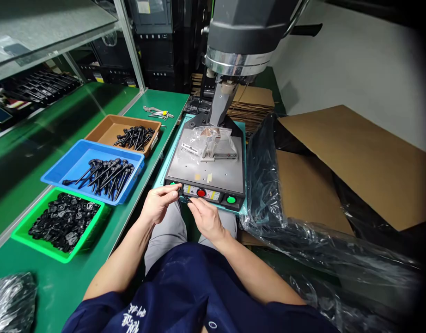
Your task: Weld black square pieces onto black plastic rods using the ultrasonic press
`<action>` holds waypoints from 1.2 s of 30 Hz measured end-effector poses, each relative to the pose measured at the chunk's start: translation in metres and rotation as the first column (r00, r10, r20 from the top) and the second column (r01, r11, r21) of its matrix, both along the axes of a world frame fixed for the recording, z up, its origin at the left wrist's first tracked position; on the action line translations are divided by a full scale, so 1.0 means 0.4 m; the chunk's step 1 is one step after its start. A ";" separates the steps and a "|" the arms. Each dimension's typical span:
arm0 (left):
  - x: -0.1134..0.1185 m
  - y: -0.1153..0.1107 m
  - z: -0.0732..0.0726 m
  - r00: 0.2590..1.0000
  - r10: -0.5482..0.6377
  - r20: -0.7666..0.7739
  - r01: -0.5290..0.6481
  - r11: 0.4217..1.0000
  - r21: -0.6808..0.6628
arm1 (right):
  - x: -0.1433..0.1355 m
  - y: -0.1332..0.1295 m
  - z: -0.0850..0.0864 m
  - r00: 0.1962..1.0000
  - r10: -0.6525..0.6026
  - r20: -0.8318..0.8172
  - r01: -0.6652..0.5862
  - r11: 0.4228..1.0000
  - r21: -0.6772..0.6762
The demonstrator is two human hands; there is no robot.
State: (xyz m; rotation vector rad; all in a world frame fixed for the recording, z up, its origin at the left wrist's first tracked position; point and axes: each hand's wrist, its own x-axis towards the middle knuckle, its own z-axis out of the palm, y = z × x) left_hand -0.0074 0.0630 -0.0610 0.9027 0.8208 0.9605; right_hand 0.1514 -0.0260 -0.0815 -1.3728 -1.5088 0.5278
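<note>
My left hand (158,203) pinches a small black part (180,190) in front of the machine's control panel. Beside it, my right hand (208,219) has its thumb and fingers closed on another small black piece (186,199). The two pieces are very near each other; whether they are joined is too small to tell. Just beyond my hands are a red button (201,192) and a green button (231,200). Plastic wrap (216,142) covers a fixture on the machine's grey plate (185,170).
On the green table (119,252) at left stand a brown tray (105,124), a blue tray (65,162) and a green tray (104,217), all holding black parts. Pliers (158,112) lie behind them. A carton (313,189) with black plastic stands at right. The press head (247,32) hangs above.
</note>
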 end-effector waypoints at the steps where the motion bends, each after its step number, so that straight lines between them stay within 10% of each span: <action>1: 0.006 -0.001 -0.001 1.000 0.016 0.011 -0.016 1.000 -0.022 | -0.001 0.001 -0.002 1.000 -0.020 0.002 0.020 1.000 0.015; 8: 0.021 0.004 0.014 0.998 -0.003 0.058 0.006 0.998 -0.057 | 0.023 0.018 -0.009 0.760 0.181 -0.624 -0.458 0.831 -0.316; 15: 0.056 -0.005 0.018 0.996 0.042 0.076 -0.038 0.998 -0.054 | 0.012 0.011 -0.010 0.995 -0.076 -0.060 0.080 0.994 0.069; 19: 0.067 -0.010 0.011 0.996 0.050 0.075 -0.049 0.999 -0.017 | 0.014 0.012 -0.016 0.987 -0.020 -0.157 0.015 0.999 -0.037; 24: 0.069 -0.012 0.013 0.995 -0.002 0.104 0.000 1.000 0.019 | 0.034 0.019 -0.004 0.625 0.055 -0.779 -0.430 0.856 -0.285; 28: 0.070 -0.014 0.010 0.989 -0.032 0.141 0.028 0.999 0.031 | 0.037 0.015 0.008 0.374 0.006 -0.927 -0.637 0.728 -0.253; 31: 0.072 -0.019 0.000 0.985 -0.058 0.162 0.058 0.998 0.010 | 0.023 0.003 0.000 0.558 0.014 -0.830 -0.485 0.817 -0.312; 34: 0.078 -0.027 -0.014 0.981 -0.033 0.192 0.029 0.999 0.026 | 0.012 -0.012 -0.017 0.901 -0.035 -0.433 -0.087 0.962 -0.260; 36: 0.083 -0.028 -0.026 0.977 -0.014 0.212 0.002 0.998 0.056 | 0.013 -0.017 -0.030 0.974 -0.057 -0.219 0.015 0.983 -0.185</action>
